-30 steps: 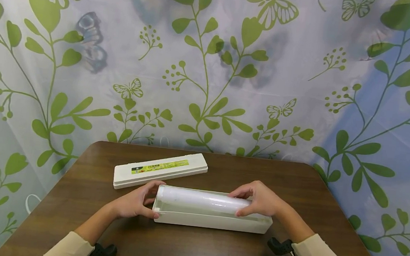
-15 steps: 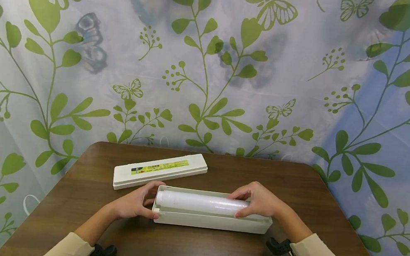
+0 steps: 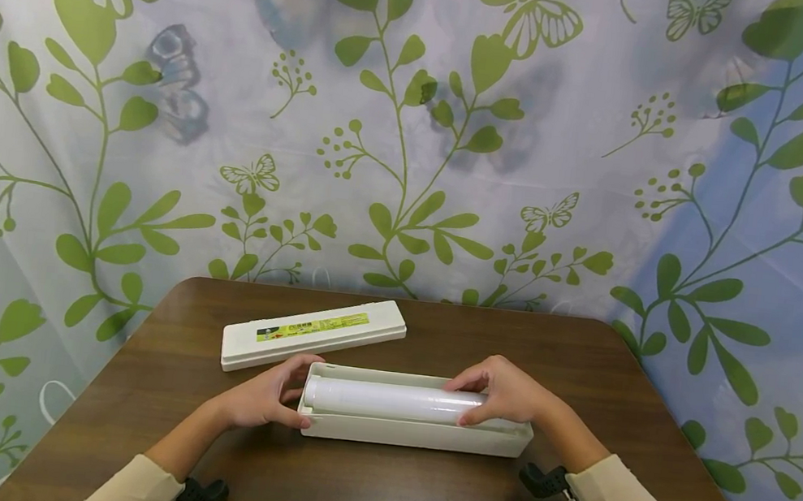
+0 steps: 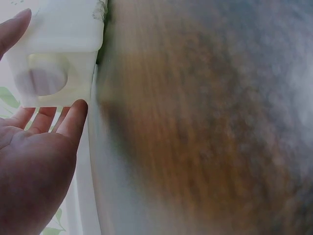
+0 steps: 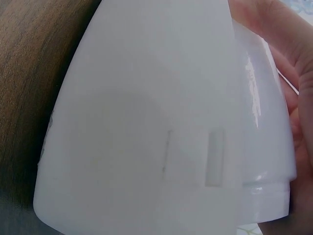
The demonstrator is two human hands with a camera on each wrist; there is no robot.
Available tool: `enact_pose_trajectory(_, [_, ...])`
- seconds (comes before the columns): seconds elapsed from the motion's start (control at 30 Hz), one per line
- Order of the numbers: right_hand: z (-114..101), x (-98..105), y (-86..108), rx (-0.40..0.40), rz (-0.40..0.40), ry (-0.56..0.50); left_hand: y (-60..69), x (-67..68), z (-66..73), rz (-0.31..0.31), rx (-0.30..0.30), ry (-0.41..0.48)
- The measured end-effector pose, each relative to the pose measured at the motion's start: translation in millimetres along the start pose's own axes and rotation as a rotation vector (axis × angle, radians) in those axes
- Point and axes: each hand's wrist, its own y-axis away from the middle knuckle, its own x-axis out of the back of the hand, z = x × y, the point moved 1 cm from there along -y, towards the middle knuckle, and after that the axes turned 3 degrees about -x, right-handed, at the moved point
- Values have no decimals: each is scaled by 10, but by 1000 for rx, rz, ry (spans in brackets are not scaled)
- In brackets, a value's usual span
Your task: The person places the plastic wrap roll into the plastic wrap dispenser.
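A long white box stands uncovered near the middle of the table, a glossy white roll lying lengthwise within its walls. At the box's left end, the left hand grips the end wall between thumb and fingers; in the left wrist view the fingertips touch the edge of the box. The right hand holds the roll near its right end, thumb in front and fingers behind. In the right wrist view the roll shows above the box's side, against the right hand.
Behind the box, to the left, a white lid with a green and yellow label lies at a slant on the brown wooden table. A curtain printed with leaves and butterflies hangs behind the table's far edge.
The roll has sunk lower into the box and toward its front wall, with the right hand still on it. The left hand and the lid have stayed in place.
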Motion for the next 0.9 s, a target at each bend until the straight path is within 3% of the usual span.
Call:
enact_pose_trajectory(0.33, [25, -10, -3, 68, 41, 42, 4, 7, 27, -3, 6, 5])
enact_pose_trajectory(0.53, [32, -9, 10, 34, 85, 81, -11, 14, 26, -2, 6, -10])
enact_pose_trajectory(0.9, [73, -69, 42, -32, 139, 53, -4, 17, 45, -8, 24, 1])
